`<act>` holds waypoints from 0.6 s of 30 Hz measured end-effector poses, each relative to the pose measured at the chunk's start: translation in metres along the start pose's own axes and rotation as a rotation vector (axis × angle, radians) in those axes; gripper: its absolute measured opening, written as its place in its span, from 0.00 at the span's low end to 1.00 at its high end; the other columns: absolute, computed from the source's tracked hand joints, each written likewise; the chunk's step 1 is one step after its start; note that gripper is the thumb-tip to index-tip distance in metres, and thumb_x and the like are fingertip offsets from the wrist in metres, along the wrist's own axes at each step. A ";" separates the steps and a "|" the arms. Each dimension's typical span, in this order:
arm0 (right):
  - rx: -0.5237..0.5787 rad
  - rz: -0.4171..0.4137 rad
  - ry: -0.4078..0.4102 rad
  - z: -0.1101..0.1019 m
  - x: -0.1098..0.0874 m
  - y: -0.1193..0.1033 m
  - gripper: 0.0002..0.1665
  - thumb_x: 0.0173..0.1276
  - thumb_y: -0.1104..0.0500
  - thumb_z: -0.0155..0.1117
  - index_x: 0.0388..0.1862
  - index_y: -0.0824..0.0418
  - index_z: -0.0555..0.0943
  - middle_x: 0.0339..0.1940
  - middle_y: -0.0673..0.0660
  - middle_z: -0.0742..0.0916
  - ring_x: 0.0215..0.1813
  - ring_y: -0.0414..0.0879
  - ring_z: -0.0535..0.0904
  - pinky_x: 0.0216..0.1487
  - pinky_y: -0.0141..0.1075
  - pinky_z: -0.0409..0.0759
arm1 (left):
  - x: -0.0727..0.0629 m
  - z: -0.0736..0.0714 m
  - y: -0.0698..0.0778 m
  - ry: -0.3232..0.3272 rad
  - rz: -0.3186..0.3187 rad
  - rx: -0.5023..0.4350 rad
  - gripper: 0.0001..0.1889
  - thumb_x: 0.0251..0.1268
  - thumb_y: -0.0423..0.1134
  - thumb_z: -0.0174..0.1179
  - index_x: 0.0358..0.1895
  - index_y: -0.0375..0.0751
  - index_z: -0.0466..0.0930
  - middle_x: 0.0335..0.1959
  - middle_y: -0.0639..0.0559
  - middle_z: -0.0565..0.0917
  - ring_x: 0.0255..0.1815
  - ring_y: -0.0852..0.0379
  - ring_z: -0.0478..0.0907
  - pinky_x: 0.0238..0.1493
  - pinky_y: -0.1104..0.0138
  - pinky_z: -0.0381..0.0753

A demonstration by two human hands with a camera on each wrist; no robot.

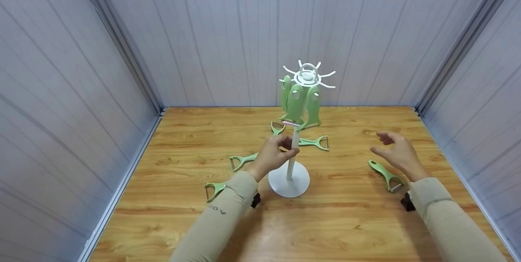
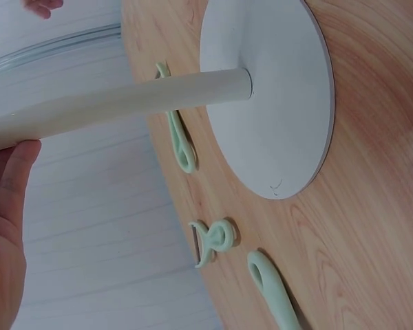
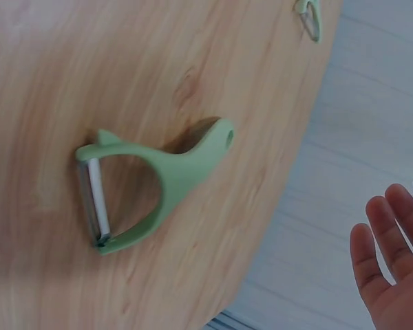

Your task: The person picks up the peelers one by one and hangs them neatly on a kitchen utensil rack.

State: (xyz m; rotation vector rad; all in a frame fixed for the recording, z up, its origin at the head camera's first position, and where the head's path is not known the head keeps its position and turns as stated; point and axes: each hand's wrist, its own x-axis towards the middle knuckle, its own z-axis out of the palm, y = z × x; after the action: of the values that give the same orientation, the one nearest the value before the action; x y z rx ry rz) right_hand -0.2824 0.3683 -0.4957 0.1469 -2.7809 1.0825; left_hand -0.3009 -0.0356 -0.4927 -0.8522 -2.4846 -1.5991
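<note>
My left hand (image 1: 269, 156) holds the white pole (image 1: 291, 164) of a rotating-style hook stand, thumb and fingers about it. The stand's round base (image 2: 282, 124) rests on the table. Three green peelers hang from the hooks (image 1: 307, 77) on its near and left side; a front one (image 1: 296, 105) has its blade downward. My right hand (image 1: 397, 152), fingers spread and loosely bent, is in the air with nothing in it. Below it a green peeler (image 3: 182, 172) lies on the table, its handle pointing away from me.
More green peelers lie on the wooden table (image 1: 346, 229): one right of the pole (image 1: 315, 143), one behind my left hand (image 1: 277, 127), and two to the left, a farther peeler (image 1: 240, 161) and a nearer peeler (image 1: 215, 190). Pale panel walls (image 1: 228, 30) close in the back and sides.
</note>
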 end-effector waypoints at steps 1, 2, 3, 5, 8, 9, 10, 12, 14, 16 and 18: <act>-0.005 0.009 -0.018 0.000 0.000 0.003 0.36 0.77 0.55 0.74 0.75 0.72 0.76 0.64 0.75 0.83 0.65 0.71 0.78 0.63 0.67 0.78 | 0.000 0.000 0.000 0.000 -0.006 0.000 0.09 0.74 0.33 0.70 0.52 0.35 0.88 0.46 0.42 0.92 0.49 0.46 0.91 0.53 0.56 0.91; -0.012 0.015 -0.034 0.000 -0.001 0.005 0.36 0.76 0.55 0.74 0.75 0.72 0.75 0.64 0.75 0.82 0.65 0.71 0.78 0.64 0.67 0.78 | 0.000 0.000 0.000 0.000 -0.011 -0.001 0.09 0.74 0.33 0.70 0.52 0.35 0.88 0.46 0.42 0.92 0.49 0.46 0.91 0.53 0.56 0.91; -0.022 0.020 -0.047 0.001 -0.001 0.007 0.36 0.76 0.55 0.74 0.75 0.72 0.75 0.65 0.75 0.82 0.66 0.71 0.78 0.63 0.67 0.78 | 0.001 0.000 0.000 0.001 -0.015 -0.003 0.09 0.74 0.33 0.71 0.52 0.34 0.88 0.46 0.42 0.92 0.49 0.46 0.91 0.53 0.56 0.91; -0.038 0.031 -0.075 0.002 -0.002 0.012 0.37 0.76 0.54 0.74 0.76 0.71 0.75 0.65 0.75 0.82 0.66 0.72 0.78 0.64 0.67 0.78 | 0.001 0.001 0.000 0.004 -0.017 -0.002 0.09 0.74 0.33 0.71 0.51 0.35 0.88 0.46 0.42 0.92 0.49 0.46 0.91 0.53 0.56 0.90; -0.057 0.040 -0.109 0.003 -0.004 0.018 0.39 0.77 0.52 0.74 0.77 0.72 0.74 0.67 0.76 0.81 0.68 0.72 0.77 0.65 0.67 0.78 | 0.001 0.000 -0.001 0.001 -0.018 -0.001 0.09 0.74 0.33 0.71 0.52 0.35 0.87 0.46 0.42 0.92 0.49 0.47 0.91 0.54 0.56 0.90; -0.062 0.043 -0.121 0.003 -0.004 0.020 0.39 0.77 0.52 0.74 0.77 0.71 0.73 0.68 0.76 0.81 0.68 0.72 0.77 0.65 0.67 0.78 | 0.001 0.000 -0.001 -0.001 -0.019 0.000 0.09 0.74 0.33 0.71 0.52 0.35 0.87 0.46 0.42 0.92 0.49 0.47 0.91 0.54 0.56 0.90; -0.061 0.048 -0.132 0.003 -0.006 0.022 0.40 0.77 0.51 0.74 0.78 0.71 0.73 0.68 0.76 0.81 0.69 0.72 0.76 0.65 0.67 0.78 | 0.001 0.000 -0.001 -0.003 -0.022 0.003 0.09 0.74 0.33 0.71 0.52 0.35 0.87 0.46 0.43 0.92 0.49 0.47 0.91 0.54 0.56 0.90; -0.052 0.056 -0.151 0.004 -0.008 0.027 0.41 0.77 0.51 0.74 0.78 0.71 0.72 0.70 0.76 0.80 0.69 0.72 0.76 0.66 0.66 0.78 | 0.001 0.000 0.000 -0.007 -0.026 0.005 0.09 0.74 0.33 0.71 0.52 0.35 0.87 0.46 0.43 0.92 0.49 0.47 0.91 0.55 0.54 0.90; -0.035 0.068 -0.175 0.004 -0.010 0.032 0.41 0.77 0.52 0.74 0.79 0.71 0.72 0.71 0.76 0.79 0.70 0.72 0.75 0.65 0.66 0.78 | 0.001 0.000 0.000 -0.007 -0.028 0.003 0.09 0.74 0.33 0.71 0.52 0.35 0.87 0.46 0.42 0.92 0.49 0.47 0.91 0.55 0.52 0.90; -0.022 0.080 -0.198 0.005 -0.011 0.037 0.40 0.77 0.53 0.74 0.79 0.70 0.71 0.71 0.76 0.78 0.71 0.72 0.75 0.65 0.66 0.78 | 0.001 0.000 0.000 -0.005 -0.026 -0.003 0.09 0.73 0.32 0.71 0.51 0.34 0.87 0.46 0.42 0.92 0.49 0.46 0.91 0.56 0.50 0.90; -0.001 0.093 -0.224 0.005 -0.012 0.041 0.40 0.77 0.54 0.74 0.79 0.71 0.71 0.71 0.76 0.78 0.71 0.72 0.74 0.65 0.65 0.79 | 0.001 0.000 0.000 -0.003 -0.023 -0.010 0.09 0.73 0.32 0.71 0.51 0.33 0.87 0.46 0.41 0.92 0.49 0.45 0.91 0.56 0.48 0.89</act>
State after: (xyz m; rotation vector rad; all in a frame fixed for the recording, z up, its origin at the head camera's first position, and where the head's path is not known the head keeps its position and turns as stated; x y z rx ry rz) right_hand -0.2773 0.3958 -0.5287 0.1486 -3.0136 1.1511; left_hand -0.3013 -0.0349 -0.4926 -0.8307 -2.4992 -1.6192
